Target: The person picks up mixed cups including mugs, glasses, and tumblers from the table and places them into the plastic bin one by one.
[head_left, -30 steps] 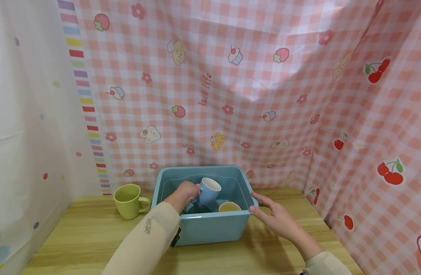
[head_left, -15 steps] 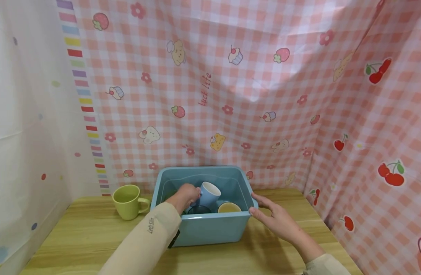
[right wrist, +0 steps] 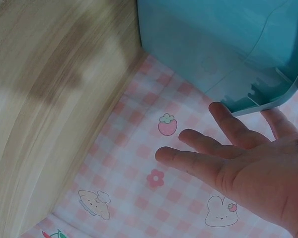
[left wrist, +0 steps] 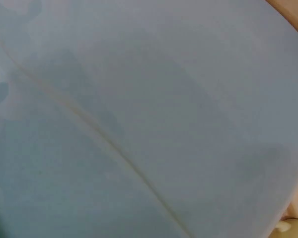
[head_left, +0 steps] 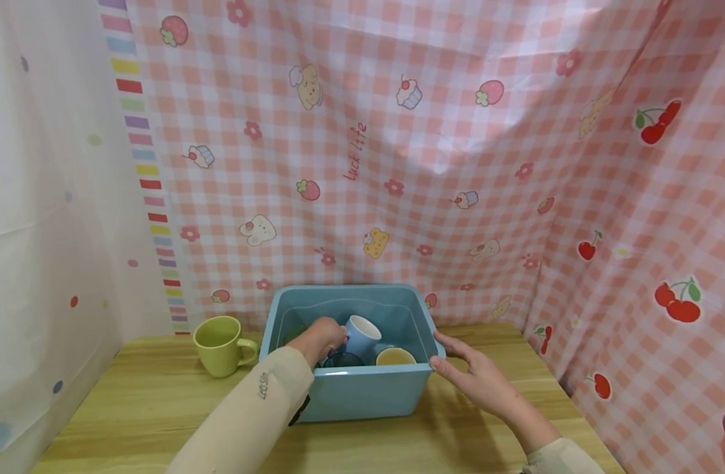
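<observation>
My left hand (head_left: pixel 323 334) reaches into the blue plastic bin (head_left: pixel 368 395) and pinches a light blue mug (head_left: pixel 363 336) at its handle side. The mug leans to the right inside the bin. Beside it lie a dark cup (head_left: pixel 344 360) and a cup with a yellow inside (head_left: pixel 396 357), both partly hidden by the front wall. At the bin's right end, my right hand (head_left: pixel 483 382) touches the rim. Its fingers stretch out straight in the right wrist view, along the bin wall (right wrist: pixel 208 44). The left wrist view is filled by a bluish surface, without the left hand's grip.
A green mug (head_left: pixel 218 347) stands on the wooden table (head_left: pixel 155 401), left of the bin, its handle toward the bin. A pink checked cloth (head_left: pixel 362 164) hangs right behind the bin and along the right side. A white dotted cloth (head_left: pixel 54 197) hangs at the left.
My left hand and the blue mug have sunk slightly lower into the bin. The right hand stays at the bin's right end, and the bin has not visibly moved.
</observation>
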`<state>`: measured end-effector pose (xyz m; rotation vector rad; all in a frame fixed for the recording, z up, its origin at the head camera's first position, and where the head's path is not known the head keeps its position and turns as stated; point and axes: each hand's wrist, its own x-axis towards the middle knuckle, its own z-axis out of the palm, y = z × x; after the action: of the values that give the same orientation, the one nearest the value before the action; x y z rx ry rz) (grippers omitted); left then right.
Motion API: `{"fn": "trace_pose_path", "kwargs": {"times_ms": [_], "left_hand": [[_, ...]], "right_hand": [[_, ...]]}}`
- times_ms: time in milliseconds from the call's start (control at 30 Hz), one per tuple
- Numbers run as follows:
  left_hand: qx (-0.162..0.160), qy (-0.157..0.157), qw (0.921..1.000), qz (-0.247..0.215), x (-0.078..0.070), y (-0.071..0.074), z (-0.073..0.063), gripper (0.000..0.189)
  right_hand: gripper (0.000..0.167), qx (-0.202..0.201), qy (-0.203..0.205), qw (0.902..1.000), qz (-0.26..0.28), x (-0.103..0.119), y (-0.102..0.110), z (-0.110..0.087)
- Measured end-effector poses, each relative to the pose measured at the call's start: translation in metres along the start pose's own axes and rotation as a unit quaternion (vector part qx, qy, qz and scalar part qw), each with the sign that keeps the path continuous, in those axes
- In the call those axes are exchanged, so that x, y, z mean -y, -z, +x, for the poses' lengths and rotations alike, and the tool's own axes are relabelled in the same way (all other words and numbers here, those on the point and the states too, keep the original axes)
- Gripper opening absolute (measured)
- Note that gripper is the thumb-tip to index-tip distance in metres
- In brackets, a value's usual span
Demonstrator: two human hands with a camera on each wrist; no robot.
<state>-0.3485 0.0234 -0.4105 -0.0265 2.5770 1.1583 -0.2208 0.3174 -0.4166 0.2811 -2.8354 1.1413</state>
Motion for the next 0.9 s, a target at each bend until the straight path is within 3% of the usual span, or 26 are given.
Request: {"fn": "trace_pose_path", "kwargs": {"times_ms": [367, 533, 700, 900], "left_hand": [[-0.004, -0.011, 0.9989, 0.045, 0.000, -0.001, 0.004, 0.040], [0.000, -0.007, 0.9982, 0.059, 0.000, -0.003, 0.007, 0.025], [0.006, -0.007, 0.9969, 0.078, -0.002, -0.001, 0.003, 0.013], [0.009, -0.023, 0.9938, 0.108, -0.002, 0.001, -0.003, 0.016]], "right_hand": [[0.065, -0.002, -0.008, 1.0000, -0.003, 0.001, 0.001, -0.002], [0.064, -0.001, -0.008, 1.0000, -0.002, 0.001, 0.000, -0.002], [0.064, -0.001, -0.006, 1.0000, 0.000, 0.001, 0.000, -0.001], [0.065, 0.001, -0.008, 1.0000, 0.000, 0.001, 0.000, -0.001]]}}
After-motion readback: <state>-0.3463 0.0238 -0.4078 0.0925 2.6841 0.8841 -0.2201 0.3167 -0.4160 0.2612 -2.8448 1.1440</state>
